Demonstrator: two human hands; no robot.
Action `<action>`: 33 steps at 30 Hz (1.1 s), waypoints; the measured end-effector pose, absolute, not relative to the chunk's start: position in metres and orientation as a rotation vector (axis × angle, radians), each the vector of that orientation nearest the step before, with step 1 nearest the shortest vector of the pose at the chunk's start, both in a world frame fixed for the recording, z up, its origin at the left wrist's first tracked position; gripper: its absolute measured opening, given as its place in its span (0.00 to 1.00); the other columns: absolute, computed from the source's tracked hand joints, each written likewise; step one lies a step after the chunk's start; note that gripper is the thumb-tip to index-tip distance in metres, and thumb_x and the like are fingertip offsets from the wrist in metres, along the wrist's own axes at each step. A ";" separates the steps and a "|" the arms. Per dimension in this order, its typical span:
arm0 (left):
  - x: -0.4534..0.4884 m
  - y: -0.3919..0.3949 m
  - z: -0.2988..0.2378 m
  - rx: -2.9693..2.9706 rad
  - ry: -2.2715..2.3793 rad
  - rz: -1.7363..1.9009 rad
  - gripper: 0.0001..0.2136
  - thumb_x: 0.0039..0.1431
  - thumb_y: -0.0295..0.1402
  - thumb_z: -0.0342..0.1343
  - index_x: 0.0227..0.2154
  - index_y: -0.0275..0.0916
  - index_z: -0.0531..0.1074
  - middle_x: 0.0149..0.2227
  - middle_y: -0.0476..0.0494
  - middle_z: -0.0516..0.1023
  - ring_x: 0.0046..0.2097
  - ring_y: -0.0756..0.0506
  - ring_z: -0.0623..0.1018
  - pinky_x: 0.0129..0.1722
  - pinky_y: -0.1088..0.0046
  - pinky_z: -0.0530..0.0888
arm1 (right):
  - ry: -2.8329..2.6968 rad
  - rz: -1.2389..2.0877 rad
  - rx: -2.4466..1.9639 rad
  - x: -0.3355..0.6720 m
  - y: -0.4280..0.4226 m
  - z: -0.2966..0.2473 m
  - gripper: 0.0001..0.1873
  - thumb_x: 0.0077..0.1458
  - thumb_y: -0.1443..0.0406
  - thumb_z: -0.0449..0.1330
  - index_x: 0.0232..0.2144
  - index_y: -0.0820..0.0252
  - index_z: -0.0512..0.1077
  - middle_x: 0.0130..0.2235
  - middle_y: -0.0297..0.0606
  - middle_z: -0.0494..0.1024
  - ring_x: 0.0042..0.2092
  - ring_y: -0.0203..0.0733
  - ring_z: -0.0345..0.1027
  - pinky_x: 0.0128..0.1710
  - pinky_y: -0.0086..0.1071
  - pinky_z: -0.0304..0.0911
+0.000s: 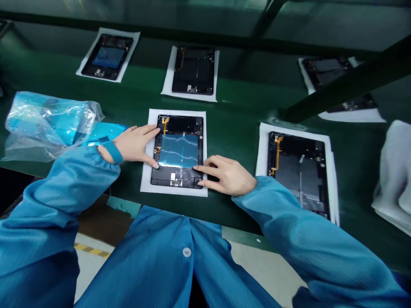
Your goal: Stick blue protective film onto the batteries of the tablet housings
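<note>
An opened tablet (176, 174) lies on a white sheet (175, 191), its circuit parts and an orange ribbon cable showing. A shiny blue film (179, 150) covers the middle of the tablet. My left hand (136, 143) rests at the tablet's left edge, thumb and fingers stretched apart. From the right, my right hand (229, 173) reaches over the lower right side. Its index fingertip touches near the film's lower right corner, while the thumb lies lower, on the tablet's edge. The other fingers of that hand are loosely bent.
More opened tablets on white sheets lie around: one at back left (111, 57), one at back middle (193, 70), one at right (300, 171). A roll of blue film in clear plastic (53, 122) sits left. A dark post (346, 79) crosses the right side. White cloth (396, 171) lies far right.
</note>
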State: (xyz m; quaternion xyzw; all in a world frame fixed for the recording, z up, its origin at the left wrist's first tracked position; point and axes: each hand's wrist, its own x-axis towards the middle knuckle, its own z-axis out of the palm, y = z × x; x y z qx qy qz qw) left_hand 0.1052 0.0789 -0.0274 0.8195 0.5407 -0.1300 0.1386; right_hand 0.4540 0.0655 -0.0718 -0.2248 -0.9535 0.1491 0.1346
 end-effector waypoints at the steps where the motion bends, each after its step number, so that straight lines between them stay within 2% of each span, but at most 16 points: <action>1: 0.112 0.087 -0.020 2.370 1.592 -0.407 0.47 0.53 0.64 0.59 0.68 0.37 0.59 0.69 0.34 0.63 0.67 0.31 0.67 0.66 0.54 0.62 | -2.707 0.459 -0.710 0.454 0.065 -0.073 0.26 0.68 0.49 0.52 0.54 0.61 0.77 0.42 0.45 0.77 0.41 0.44 0.72 0.42 0.36 0.70; 3: 0.132 0.106 -0.011 2.396 1.681 -0.370 0.30 0.62 0.55 0.57 0.59 0.38 0.71 0.58 0.37 0.76 0.58 0.34 0.76 0.60 0.56 0.68 | -2.584 0.515 -0.844 0.452 0.064 -0.074 0.23 0.69 0.53 0.53 0.54 0.61 0.75 0.43 0.45 0.78 0.41 0.43 0.74 0.43 0.36 0.72; 5: 0.154 0.130 -0.011 2.448 1.787 -0.203 0.19 0.68 0.44 0.54 0.53 0.37 0.75 0.54 0.38 0.78 0.56 0.35 0.77 0.57 0.57 0.69 | -2.469 0.583 -0.960 0.448 0.064 -0.075 0.21 0.68 0.55 0.54 0.55 0.60 0.74 0.42 0.44 0.77 0.37 0.41 0.74 0.41 0.36 0.72; 7: 0.174 0.154 -0.019 2.465 1.855 -0.086 0.16 0.70 0.37 0.51 0.54 0.35 0.73 0.55 0.35 0.76 0.58 0.35 0.75 0.56 0.57 0.68 | -2.388 0.652 -1.046 0.442 0.063 -0.075 0.19 0.67 0.58 0.55 0.55 0.59 0.73 0.40 0.42 0.77 0.32 0.38 0.72 0.38 0.36 0.73; 9: 0.186 0.173 -0.030 2.491 1.838 -0.087 0.15 0.69 0.35 0.53 0.54 0.34 0.73 0.55 0.33 0.75 0.58 0.34 0.74 0.53 0.59 0.69 | -2.331 0.728 -1.108 0.436 0.062 -0.075 0.19 0.65 0.60 0.56 0.56 0.59 0.72 0.40 0.41 0.75 0.30 0.37 0.71 0.37 0.36 0.73; 14: 0.183 0.190 -0.047 2.627 1.651 -0.157 0.07 0.68 0.30 0.53 0.42 0.36 0.76 0.43 0.39 0.79 0.46 0.42 0.78 0.44 0.66 0.70 | -2.213 0.903 -1.196 0.429 0.058 -0.078 0.21 0.61 0.63 0.58 0.56 0.57 0.70 0.45 0.42 0.74 0.30 0.36 0.72 0.39 0.38 0.74; 17: 0.174 0.183 -0.040 2.733 1.632 -0.104 0.07 0.68 0.27 0.51 0.40 0.35 0.75 0.41 0.39 0.78 0.44 0.42 0.77 0.43 0.66 0.69 | -2.084 0.969 -1.276 0.430 0.060 -0.082 0.27 0.58 0.61 0.60 0.60 0.57 0.66 0.51 0.45 0.73 0.29 0.35 0.71 0.40 0.40 0.73; 19: 0.170 0.178 -0.027 2.801 1.661 -0.029 0.09 0.70 0.28 0.48 0.41 0.35 0.74 0.41 0.37 0.77 0.45 0.40 0.76 0.44 0.64 0.68 | -2.009 1.033 -1.303 0.430 0.065 -0.085 0.27 0.57 0.59 0.61 0.58 0.59 0.68 0.51 0.46 0.75 0.27 0.34 0.70 0.39 0.38 0.72; 20: 0.169 0.176 -0.019 2.831 1.682 0.016 0.11 0.71 0.29 0.46 0.41 0.35 0.74 0.42 0.36 0.77 0.45 0.39 0.76 0.45 0.63 0.68 | -1.997 1.069 -1.293 0.430 0.067 -0.085 0.24 0.57 0.58 0.61 0.54 0.60 0.71 0.47 0.43 0.77 0.26 0.34 0.69 0.37 0.36 0.71; 22: 0.167 0.173 -0.001 2.876 1.728 0.098 0.15 0.73 0.32 0.41 0.42 0.35 0.73 0.43 0.35 0.77 0.46 0.38 0.75 0.46 0.60 0.68 | -2.007 1.117 -1.249 0.428 0.074 -0.085 0.15 0.59 0.55 0.59 0.39 0.60 0.76 0.32 0.35 0.77 0.24 0.34 0.66 0.31 0.32 0.67; 24: 0.165 0.177 0.018 2.904 1.784 0.224 0.17 0.74 0.34 0.38 0.43 0.36 0.73 0.44 0.35 0.76 0.48 0.36 0.74 0.48 0.58 0.68 | -2.000 1.098 -1.234 0.424 0.083 -0.083 0.19 0.63 0.52 0.54 0.29 0.58 0.73 0.23 0.31 0.71 0.24 0.35 0.64 0.29 0.30 0.63; 27: 0.153 0.198 0.037 2.799 1.922 0.737 0.14 0.72 0.39 0.46 0.49 0.38 0.71 0.50 0.35 0.75 0.54 0.36 0.73 0.52 0.57 0.68 | -1.921 0.969 -1.300 0.424 0.112 -0.076 0.21 0.65 0.51 0.49 0.32 0.58 0.74 0.26 0.35 0.74 0.29 0.38 0.67 0.32 0.31 0.62; 29: 0.141 0.220 0.037 2.443 2.169 0.995 0.16 0.70 0.40 0.50 0.56 0.39 0.67 0.56 0.35 0.71 0.58 0.38 0.72 0.56 0.60 0.69 | -1.864 0.868 -1.372 0.430 0.145 -0.070 0.21 0.64 0.52 0.49 0.33 0.59 0.74 0.30 0.38 0.76 0.32 0.40 0.68 0.35 0.32 0.62; 31: 0.130 0.242 0.024 1.987 2.454 0.888 0.19 0.70 0.41 0.50 0.58 0.38 0.64 0.57 0.34 0.71 0.59 0.39 0.72 0.59 0.61 0.69 | -1.813 0.774 -1.464 0.443 0.187 -0.064 0.20 0.63 0.53 0.50 0.30 0.59 0.73 0.29 0.40 0.76 0.33 0.42 0.68 0.36 0.33 0.61; 33: 0.123 0.262 0.001 1.719 2.588 0.673 0.20 0.68 0.43 0.53 0.54 0.34 0.68 0.54 0.29 0.74 0.58 0.34 0.73 0.59 0.55 0.69 | -1.749 0.687 -1.583 0.460 0.233 -0.059 0.18 0.62 0.54 0.52 0.27 0.59 0.71 0.29 0.41 0.75 0.35 0.44 0.67 0.36 0.34 0.60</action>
